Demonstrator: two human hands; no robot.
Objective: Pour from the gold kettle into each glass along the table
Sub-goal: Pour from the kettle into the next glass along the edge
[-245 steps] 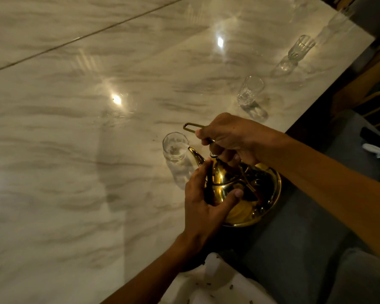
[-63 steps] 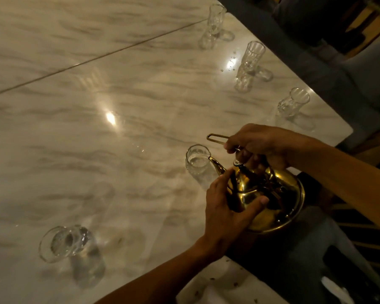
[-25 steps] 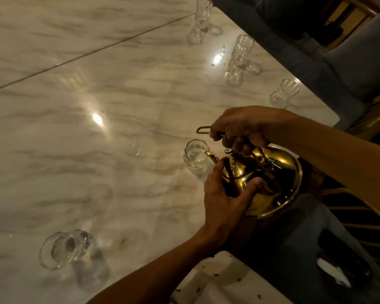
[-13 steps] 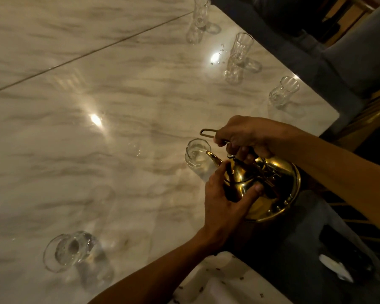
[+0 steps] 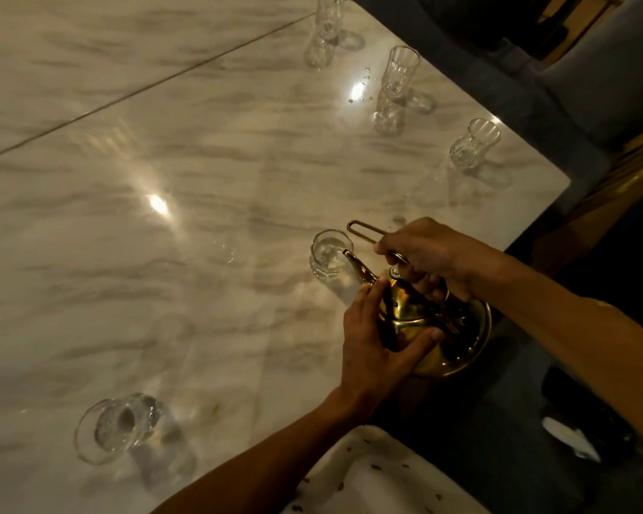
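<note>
The gold kettle [image 5: 457, 339] is tilted over the marble table's near edge, its spout tip resting over the rim of a clear glass [image 5: 326, 257] that holds liquid. My right hand [image 5: 422, 252] grips the kettle's wire handle from above. My left hand [image 5: 377, 350] is pressed around the kettle's body and lid area. Another glass [image 5: 117, 426] with liquid stands to the near left. Three empty glasses stand farther along the right edge: one [image 5: 474, 142], a taller one [image 5: 399, 74] and the farthest [image 5: 327, 20].
The marble table [image 5: 164, 254] has a seam running diagonally across the far left. Its right edge drops to dark grey cushioned seats [image 5: 591, 79]. A white speckled cloth [image 5: 372, 480] lies at the bottom near my body. Bright light reflections sit on the tabletop.
The view has shifted slightly. The kettle stays tilted over the same glass, its spout tip now over the rim, with both hands holding it as before.
</note>
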